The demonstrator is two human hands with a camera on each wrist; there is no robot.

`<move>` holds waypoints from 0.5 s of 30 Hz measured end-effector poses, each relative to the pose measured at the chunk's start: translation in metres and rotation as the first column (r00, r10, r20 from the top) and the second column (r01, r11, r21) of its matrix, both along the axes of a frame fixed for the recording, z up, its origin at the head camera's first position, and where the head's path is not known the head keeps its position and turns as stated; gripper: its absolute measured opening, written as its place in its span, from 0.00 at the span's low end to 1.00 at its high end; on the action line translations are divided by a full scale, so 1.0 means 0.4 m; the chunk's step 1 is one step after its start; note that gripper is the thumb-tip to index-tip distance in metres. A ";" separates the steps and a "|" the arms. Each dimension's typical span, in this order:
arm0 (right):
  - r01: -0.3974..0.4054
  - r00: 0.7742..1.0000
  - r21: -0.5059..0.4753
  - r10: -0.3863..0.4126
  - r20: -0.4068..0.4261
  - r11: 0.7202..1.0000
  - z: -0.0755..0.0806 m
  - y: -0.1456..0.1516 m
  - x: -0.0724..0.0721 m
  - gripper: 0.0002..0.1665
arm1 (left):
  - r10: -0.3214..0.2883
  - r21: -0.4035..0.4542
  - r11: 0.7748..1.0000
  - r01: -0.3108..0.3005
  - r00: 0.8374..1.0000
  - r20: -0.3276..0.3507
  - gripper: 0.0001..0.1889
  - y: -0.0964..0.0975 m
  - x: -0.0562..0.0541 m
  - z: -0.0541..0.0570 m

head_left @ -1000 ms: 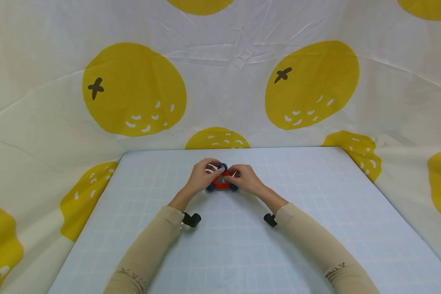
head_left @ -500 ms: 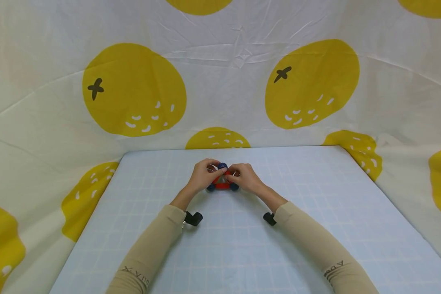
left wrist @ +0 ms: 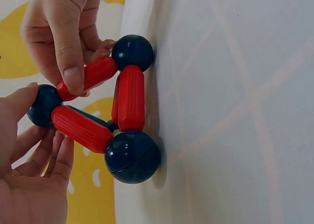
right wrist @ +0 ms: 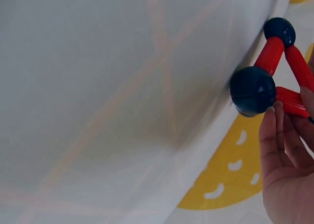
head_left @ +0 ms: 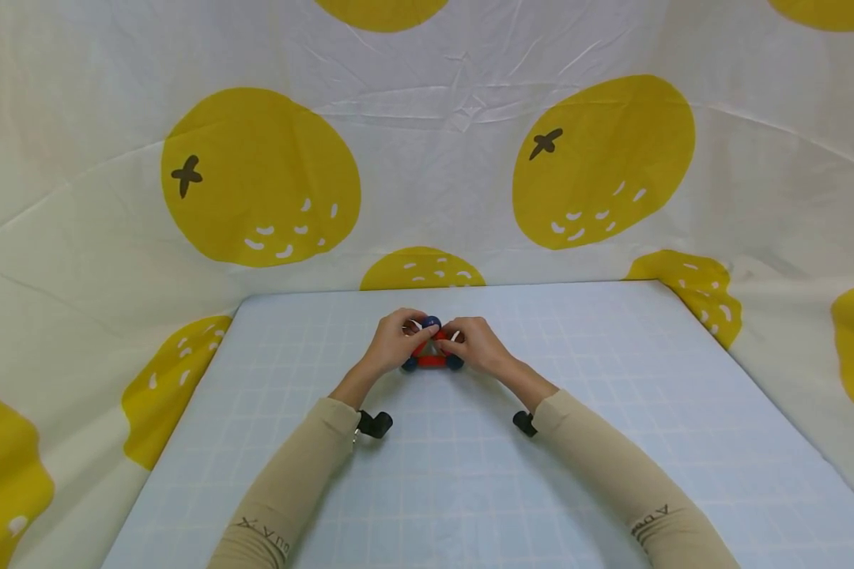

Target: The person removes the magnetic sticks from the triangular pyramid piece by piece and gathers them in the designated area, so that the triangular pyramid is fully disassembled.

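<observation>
A frame of red magnetic rods and dark blue balls stands upright on the table. In the left wrist view, my left hand [left wrist: 29, 160] grips the top blue ball [left wrist: 44, 105] between thumb and fingers. My right hand [left wrist: 61, 32] pinches the upper red rod [left wrist: 100, 72] beside that ball. Another red rod [left wrist: 131, 98] lies along the table between two lower balls, the nearer ball [left wrist: 132, 156] and the farther ball [left wrist: 133, 53]. Behind them, a dark teal rod [left wrist: 91, 117] is partly hidden. In the head view, both hands meet at the frame.
A pale blue, grid-patterned tabletop [head_left: 427, 474] spreads around the frame. At its far edge hangs a white cloth [head_left: 434, 182] with yellow fruit prints. Black wrist cameras [head_left: 375, 424] sit below both hands.
The hands and the frame stay almost in place. Only a slight shift of the whole head view shows.
</observation>
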State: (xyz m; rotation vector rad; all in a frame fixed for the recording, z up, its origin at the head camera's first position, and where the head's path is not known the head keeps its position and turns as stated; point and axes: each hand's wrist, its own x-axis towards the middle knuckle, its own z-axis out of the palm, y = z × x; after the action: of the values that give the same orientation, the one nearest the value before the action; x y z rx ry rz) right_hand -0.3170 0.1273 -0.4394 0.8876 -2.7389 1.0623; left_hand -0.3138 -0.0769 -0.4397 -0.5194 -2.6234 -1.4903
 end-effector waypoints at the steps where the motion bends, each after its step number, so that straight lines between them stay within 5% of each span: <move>1: 0.000 1.000 0.001 0.000 -0.008 1.000 0.001 0.001 0.001 0.08 | -0.002 0.001 1.000 0.002 1.000 -0.002 0.20 0.000 0.000 0.000; 8: 0.015 0.999 0.014 -0.014 -0.033 1.000 -0.003 0.000 0.008 0.07 | -0.005 -0.001 1.000 0.005 1.000 -0.008 0.20 0.000 0.002 -0.003; 15: 0.052 0.999 0.007 -0.052 0.000 0.999 0.004 0.011 0.010 0.09 | 0.061 0.012 0.998 -0.061 0.998 0.028 0.23 -0.016 -0.002 -0.001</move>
State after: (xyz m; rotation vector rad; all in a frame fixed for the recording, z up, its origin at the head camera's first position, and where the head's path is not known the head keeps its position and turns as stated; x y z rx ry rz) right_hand -0.3131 0.1315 -0.4378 0.8121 -2.7519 1.0445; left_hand -0.3147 -0.0833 -0.4402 -0.4160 -2.6238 -1.5058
